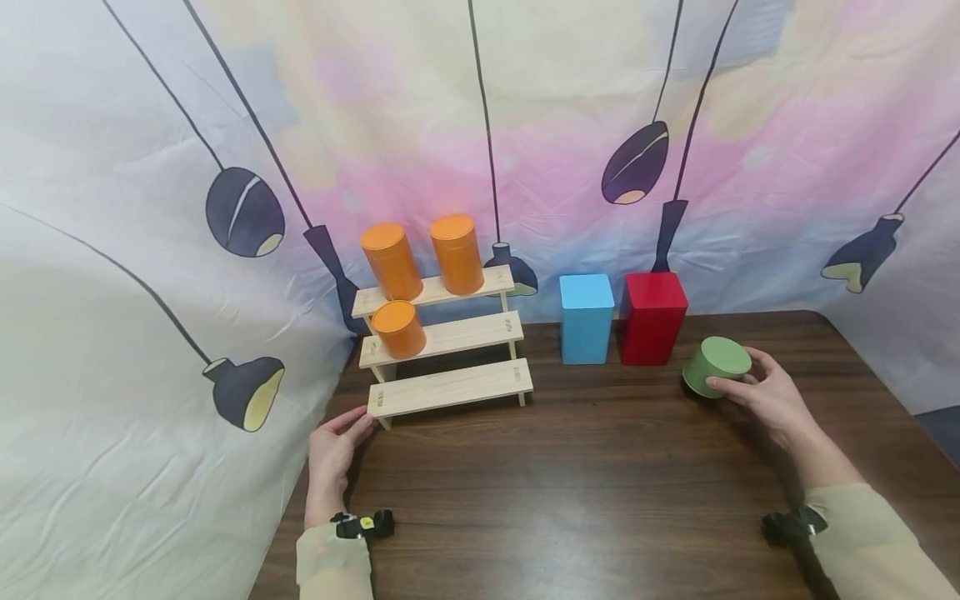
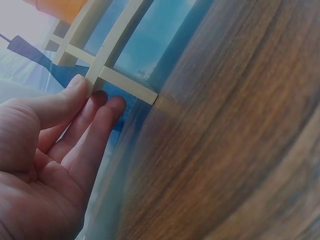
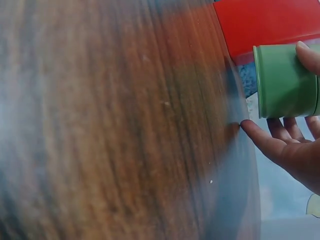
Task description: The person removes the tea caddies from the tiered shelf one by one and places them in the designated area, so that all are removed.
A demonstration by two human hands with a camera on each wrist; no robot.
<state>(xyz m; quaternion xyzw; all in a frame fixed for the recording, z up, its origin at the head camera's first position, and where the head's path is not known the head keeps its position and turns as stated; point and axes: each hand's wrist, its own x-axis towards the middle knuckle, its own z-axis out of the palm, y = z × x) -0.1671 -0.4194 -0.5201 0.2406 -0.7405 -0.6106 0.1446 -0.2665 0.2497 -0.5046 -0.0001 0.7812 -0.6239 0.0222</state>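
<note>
One green canister (image 1: 717, 367) in right hand (image 1: 776, 398), illegible shelf marks (image 1: 380, 398)

No text, brand or number I can read from here — yellow patch (image 1: 367, 522) on black left-wrist device (image 1: 384, 522) too small for me to make out.

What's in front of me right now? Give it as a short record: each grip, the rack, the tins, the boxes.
Left grip: pinches the front left corner of the wooden rack, at its lowest step
Right grip: holds the green tin, thumb and fingers round its side
Top step: two tall orange tins
Middle step: short orange tin, at the left end
Boxes: blue box, then red box, right of the rack
Green tin location: right of the red box
Surface: dark wood table
</note>
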